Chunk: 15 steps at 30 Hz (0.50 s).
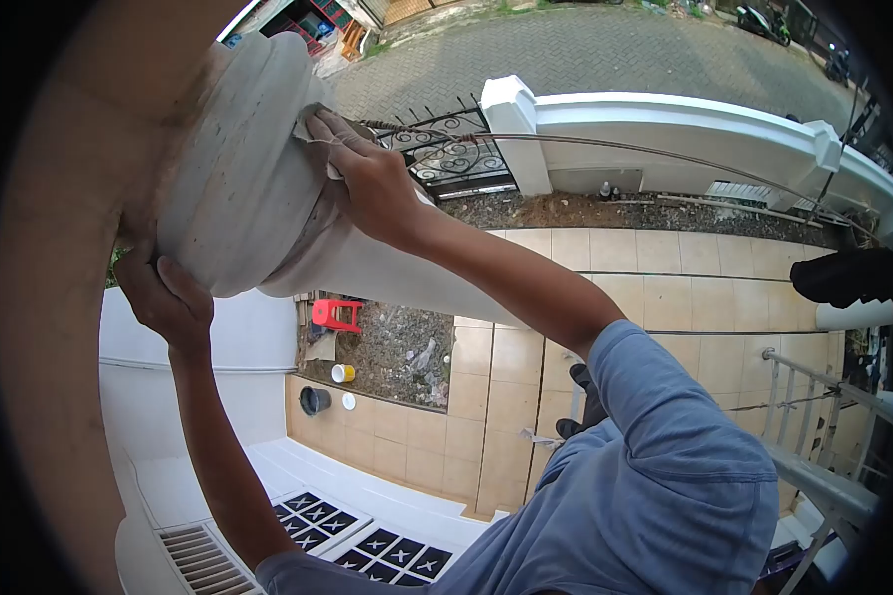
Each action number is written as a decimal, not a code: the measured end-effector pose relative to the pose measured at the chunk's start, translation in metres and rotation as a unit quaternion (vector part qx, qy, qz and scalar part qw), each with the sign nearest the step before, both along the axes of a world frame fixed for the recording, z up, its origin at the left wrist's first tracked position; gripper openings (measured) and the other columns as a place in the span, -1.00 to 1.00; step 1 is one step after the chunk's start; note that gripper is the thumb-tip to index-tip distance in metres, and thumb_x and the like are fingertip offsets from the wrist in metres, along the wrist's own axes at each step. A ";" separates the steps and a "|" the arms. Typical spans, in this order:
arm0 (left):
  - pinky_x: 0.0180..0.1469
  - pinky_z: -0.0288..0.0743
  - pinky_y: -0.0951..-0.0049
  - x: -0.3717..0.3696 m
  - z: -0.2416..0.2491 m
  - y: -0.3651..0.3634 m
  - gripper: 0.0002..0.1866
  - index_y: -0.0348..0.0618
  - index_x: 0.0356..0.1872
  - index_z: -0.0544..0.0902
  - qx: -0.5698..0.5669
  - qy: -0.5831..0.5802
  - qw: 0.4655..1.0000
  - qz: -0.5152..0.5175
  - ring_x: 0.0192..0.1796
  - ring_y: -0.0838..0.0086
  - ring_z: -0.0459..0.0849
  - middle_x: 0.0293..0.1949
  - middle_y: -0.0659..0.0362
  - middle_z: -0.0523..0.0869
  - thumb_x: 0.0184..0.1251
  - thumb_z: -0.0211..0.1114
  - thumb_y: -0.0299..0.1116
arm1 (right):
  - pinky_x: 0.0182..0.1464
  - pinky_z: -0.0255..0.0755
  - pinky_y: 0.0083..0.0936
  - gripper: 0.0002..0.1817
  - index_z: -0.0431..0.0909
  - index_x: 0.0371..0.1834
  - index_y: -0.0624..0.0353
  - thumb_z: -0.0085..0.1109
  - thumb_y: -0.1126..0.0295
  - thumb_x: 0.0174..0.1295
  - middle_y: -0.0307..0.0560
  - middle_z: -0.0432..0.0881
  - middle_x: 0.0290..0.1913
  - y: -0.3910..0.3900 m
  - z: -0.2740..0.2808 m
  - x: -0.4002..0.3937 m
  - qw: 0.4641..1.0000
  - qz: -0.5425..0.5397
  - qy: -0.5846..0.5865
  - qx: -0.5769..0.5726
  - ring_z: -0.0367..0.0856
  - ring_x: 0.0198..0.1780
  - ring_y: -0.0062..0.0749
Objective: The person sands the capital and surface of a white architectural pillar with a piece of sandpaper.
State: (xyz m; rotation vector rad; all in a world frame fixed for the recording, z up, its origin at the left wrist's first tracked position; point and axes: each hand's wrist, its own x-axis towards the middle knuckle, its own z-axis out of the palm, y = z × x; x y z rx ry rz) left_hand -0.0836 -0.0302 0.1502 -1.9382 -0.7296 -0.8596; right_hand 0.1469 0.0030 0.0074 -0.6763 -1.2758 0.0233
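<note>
High in front of me is the rounded, moulded top of a white column (243,164), its grey-white surface dusty and marked. My right hand (372,183) presses a thin pale sheet that looks like sandpaper (308,127) against the moulding's right side, fingers closed over it. At the lower left of the moulding, my left hand (174,297) grips the edge. Its thumb lies on the near side, while the other fingers are partly hidden behind. Below the moulding, the smooth white shaft (397,263) runs downward.
Far below lie the tiled floor (506,367), a red stool (336,315), a dark bucket (315,401) and a yellow-and-white tub (343,373). A metal scaffold rail (814,372) stands at the right. Cables (605,141) stretch past the column above the white boundary wall (665,114).
</note>
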 end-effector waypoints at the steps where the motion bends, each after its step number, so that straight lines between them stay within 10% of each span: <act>1: -0.15 0.51 0.22 -0.001 0.001 -0.002 -0.66 -0.46 -0.11 0.56 -0.003 -0.002 1.000 0.008 -0.20 0.14 0.58 -0.23 -0.07 0.55 0.47 -0.05 -0.33 | 0.29 0.45 -0.12 -0.57 0.56 0.08 0.41 0.11 0.69 0.08 0.38 0.50 0.26 -0.001 0.006 -0.003 1.000 0.002 0.005 0.000 0.53 0.26 0.18; 4: -0.18 0.51 0.22 0.006 0.005 -0.004 -0.67 -0.46 -0.13 0.55 0.019 0.024 1.000 -0.003 -0.22 0.14 0.58 -0.23 -0.06 0.54 0.46 -0.06 -0.34 | 0.11 0.47 0.00 -0.72 0.59 -0.11 0.41 0.09 0.60 0.08 0.48 0.56 0.13 -0.012 0.030 0.005 0.953 0.137 0.109 -0.246 0.55 0.11 0.37; 11: -0.20 0.51 0.20 0.011 0.005 -0.006 -0.68 -0.45 -0.18 0.54 0.027 0.049 0.998 -0.012 -0.24 0.15 0.57 -0.24 -0.06 0.52 0.45 -0.08 -0.35 | 0.18 0.43 -0.04 -0.65 0.59 -0.04 0.45 -0.02 0.45 0.21 0.51 0.64 -0.07 0.065 0.059 0.009 0.822 0.176 0.346 -0.417 0.58 0.10 0.38; 15: -0.21 0.50 0.21 0.010 0.004 -0.005 -0.66 -0.46 -0.16 0.55 0.030 0.028 0.999 0.003 -0.25 0.16 0.56 -0.25 -0.04 0.51 0.46 -0.09 -0.34 | 0.08 0.43 -0.23 -0.55 0.51 0.07 0.49 -0.07 0.22 0.50 0.31 0.66 0.05 0.005 0.027 -0.015 0.913 0.131 0.202 -0.329 0.65 0.08 0.12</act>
